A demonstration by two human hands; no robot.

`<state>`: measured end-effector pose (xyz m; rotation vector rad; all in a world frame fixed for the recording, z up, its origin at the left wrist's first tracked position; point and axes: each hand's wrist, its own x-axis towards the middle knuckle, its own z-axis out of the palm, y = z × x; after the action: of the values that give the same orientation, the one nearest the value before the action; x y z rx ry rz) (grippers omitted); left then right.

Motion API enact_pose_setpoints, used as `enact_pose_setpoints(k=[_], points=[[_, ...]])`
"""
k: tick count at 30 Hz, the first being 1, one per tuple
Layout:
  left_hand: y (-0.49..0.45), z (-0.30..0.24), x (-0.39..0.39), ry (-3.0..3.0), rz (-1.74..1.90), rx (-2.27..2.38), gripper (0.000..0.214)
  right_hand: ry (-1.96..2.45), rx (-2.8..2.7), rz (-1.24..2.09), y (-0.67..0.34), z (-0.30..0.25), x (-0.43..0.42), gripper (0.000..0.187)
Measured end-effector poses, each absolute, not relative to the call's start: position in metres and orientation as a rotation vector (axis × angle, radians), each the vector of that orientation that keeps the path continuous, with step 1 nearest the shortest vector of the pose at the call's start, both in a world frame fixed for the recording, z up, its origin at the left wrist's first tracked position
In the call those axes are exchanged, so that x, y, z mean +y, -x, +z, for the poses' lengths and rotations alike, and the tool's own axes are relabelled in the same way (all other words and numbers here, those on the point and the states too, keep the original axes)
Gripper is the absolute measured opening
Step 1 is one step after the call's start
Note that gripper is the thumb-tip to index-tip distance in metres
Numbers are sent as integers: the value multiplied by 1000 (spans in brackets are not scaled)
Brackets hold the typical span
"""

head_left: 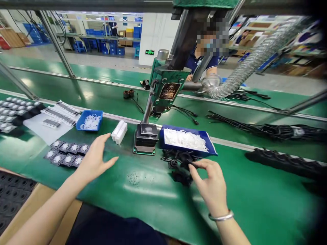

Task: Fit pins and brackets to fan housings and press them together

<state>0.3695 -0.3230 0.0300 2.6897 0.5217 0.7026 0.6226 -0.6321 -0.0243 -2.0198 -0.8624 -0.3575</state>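
R hand [211, 183] pinching black part [188, 160] off pile [180, 177], heaped beside press [146, 136] within easy reach; L hand [94, 160] spread open, empty, hovering above green mat [143, 183].

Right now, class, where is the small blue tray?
Head view, left of centre: the small blue tray sits beyond the left hand, left of the white block.

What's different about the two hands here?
The left hand is open, fingers spread, holding nothing; the right hand pinches a black part. The left hand is near the square black-and-white pieces; the right hand is beside the big blue tray. Only the right hand's wrist wears a bracelet, not the left hand's. Both are bare, above the green table.
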Motion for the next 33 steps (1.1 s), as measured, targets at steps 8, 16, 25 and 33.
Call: enact_pose_setpoints(k=[8,16,25,33], points=[[-484,0,-317,-2401,448,198,131,1655,-759,516,-536,-54,-546,28],[-503,-45,-302,-2358,336,186,144,1537,-788,607,-543,-63,-540,21],[-507,-39,-295,-2398,286,127,141,1541,-889,648,-544,-61,-539,17],[-409,50,-270,-2694,369,371,92,1629,-850,190,-543,-73,-555,11]])
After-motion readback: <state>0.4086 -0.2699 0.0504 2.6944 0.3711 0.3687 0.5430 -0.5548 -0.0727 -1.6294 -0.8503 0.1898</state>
